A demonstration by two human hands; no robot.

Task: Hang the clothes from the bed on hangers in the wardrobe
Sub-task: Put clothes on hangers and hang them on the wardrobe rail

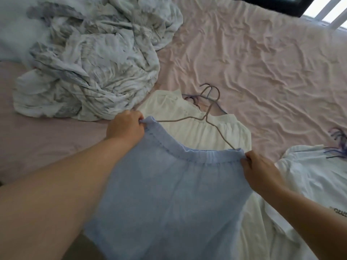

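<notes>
- Early days, I'd say: the blue garment (165,194) isn't on the hanger (210,117) yet, and no wardrobe is in view.
- Left hand (125,128) and right hand (260,170) each pinch 1 end of its waistband, held well apart.
- The waistband's long axis runs left-right, opening facing away, the rest hanging toward the person.
- It's over the bed (262,72), just nearer than the hanger, which lies on a white garment (187,117).
- Another white top (309,175) sits right of the hanger.

Blue garment (169,194): thin matt cloth; bedsheet (262,72): wrinkled.
</notes>
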